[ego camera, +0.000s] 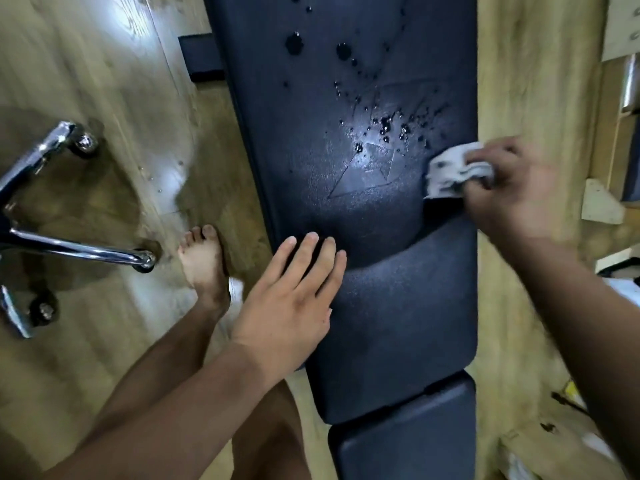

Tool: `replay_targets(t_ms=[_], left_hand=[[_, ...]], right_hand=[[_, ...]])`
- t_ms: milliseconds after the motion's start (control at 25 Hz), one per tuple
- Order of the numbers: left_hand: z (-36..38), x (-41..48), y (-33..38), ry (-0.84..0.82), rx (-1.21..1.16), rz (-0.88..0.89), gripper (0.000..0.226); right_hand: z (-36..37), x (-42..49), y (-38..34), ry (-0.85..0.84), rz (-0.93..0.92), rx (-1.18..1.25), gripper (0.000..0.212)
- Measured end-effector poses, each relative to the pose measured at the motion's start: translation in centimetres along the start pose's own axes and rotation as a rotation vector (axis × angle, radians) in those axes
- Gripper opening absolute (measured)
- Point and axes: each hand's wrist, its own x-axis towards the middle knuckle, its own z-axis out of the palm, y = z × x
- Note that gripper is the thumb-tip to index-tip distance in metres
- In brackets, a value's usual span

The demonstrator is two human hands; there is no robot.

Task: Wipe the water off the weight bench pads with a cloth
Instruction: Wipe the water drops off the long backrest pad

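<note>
Cloth (457, 171) gripped by right hand (509, 188); left hand (291, 299) flat, fingers straight, on bench pad (398, 306).

No words, numbers or brand names could be read. Only an embossed emblem (363, 171) of triangular lines was seen pressed into the dark back pad (311, 188) of the weight bench. Its upper part was blurred and dotted with water drops (384, 126), so no lettering could be made out.
</note>
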Motion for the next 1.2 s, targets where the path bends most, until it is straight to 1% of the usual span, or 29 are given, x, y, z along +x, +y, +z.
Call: replay_targets(t_ms=[40,120,200,240,280,320,360,400,440,520,600,680,760,840,960,1000,1040,1080,1120,1200], left_hand=[[0.0,0.1,0.0,-0.002,-0.001,0.0,0.07],[-0.1,0.2,-0.1,-0.007,0.001,0.016,0.063],[-0.3,0.4,-0.3,0.042,-0.009,0.045,0.041],[-0.5,0.4,-0.3,0.047,-0.015,0.058,0.033],[-0.7,0.5,-0.3,0.041,-0.025,0.066,0.032],[-0.8,0.5,-0.4,0.034,-0.037,0.062,0.038],[-0.9,0.6,-0.6,0.013,-0.036,0.058,0.05],[-1.1,0.4,-0.8,-0.003,-0.034,0.064,0.06],[-1.2,0.1,-0.9,0.001,-0.033,0.083,0.063],[-1.7,0.0,-0.3,0.024,-0.003,0.189,0.061],[-1.4,0.9,1.7,-0.014,0.038,0.304,0.064],[0.1,2.7,3.7,-0.066,0.097,0.365,0.072],[1.9,4.4,4.2,-0.11,0.131,0.398,0.075],[3.4,4.7,3.9,-0.171,0.107,0.393,0.072],[4.4,4.1,3.8,-0.197,0.01,0.387,0.057],[4.4,4.0,3.9,-0.175,0.003,0.38,0.056],[4.2,4.2,4.0,-0.139,0.009,0.38,0.057],[4.0,4.5,4.0,-0.111,0.042,0.383,0.062],[3.9,4.6,4.0,-0.102,0.08,0.391,0.068],[3.6,4.6,3.9,-0.072,0.106,0.391,0.073]], right_hand=[[1.0,-0.7,-2.4,-0.006,-0.046,0.049,0.035],[3.9,-2.9,-9.0,-0.018,-0.211,0.16,0.027],[6.5,-4.6,-15.4,-0.085,-0.387,0.269,0.023],[6.9,-5.0,-17.2,-0.141,-0.461,0.298,0.022],[7.0,-4.8,-17.3,-0.187,-0.531,0.294,0.022],[6.6,-4.2,-16.0,-0.205,-0.568,0.271,0.023],[6.0,-3.3,-13.6,-0.193,-0.564,0.244,0.026],[5.2,-2.6,-10.6,-0.161,-0.506,0.205,0.028],[4.2,-1.7,-7.2,-0.105,-0.41,0.16,0.029],[1.6,-0.1,-1.2,-0.023,-0.236,0.072,0.029],[0.7,0.9,1.9,-0.013,-0.159,-0.003,0.029],[1.2,1.3,1.0,0.011,-0.164,0.027,0.028],[2.3,0.9,-2.2,0.066,-0.236,0.072,0.025],[4.3,-0.1,-6.8,0.072,-0.392,0.173,0.022],[6.9,-2.0,-13.1,-0.016,-0.663,0.297,0.02],[7.0,-2.0,-13.3,-0.043,-0.729,0.29,0.02],[6.8,-1.7,-11.8,-0.05,-0.75,0.273,0.019],[6.5,-1.1,-9.4,-0.03,-0.72,0.252,0.02],[5.7,-0.4,-6.2,0.0,-0.643,0.224,0.022],[3.4,1.1,0.7,0.058,-0.409,0.143,0.025]])
